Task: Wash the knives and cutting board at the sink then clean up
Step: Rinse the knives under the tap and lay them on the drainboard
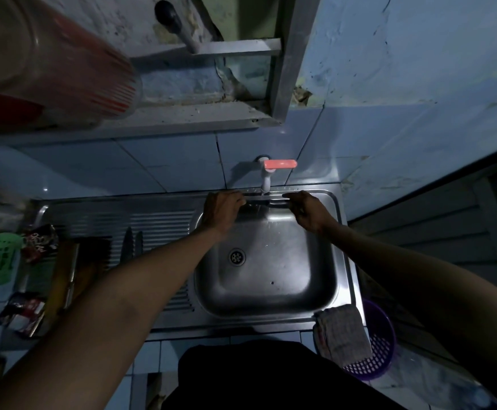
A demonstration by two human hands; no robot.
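Dim tiled kitchen, steel sink. Knife under tap: left hand, right hand, fingers clamped on its ends. Stiff, likely slippery wet; best held by the handle.

Your left hand and right hand are bare, with no gloves, rings or watch; your forearms are uncovered, no sleeve showing up to the frame edge; you wear a dark, plain garment on your torso.
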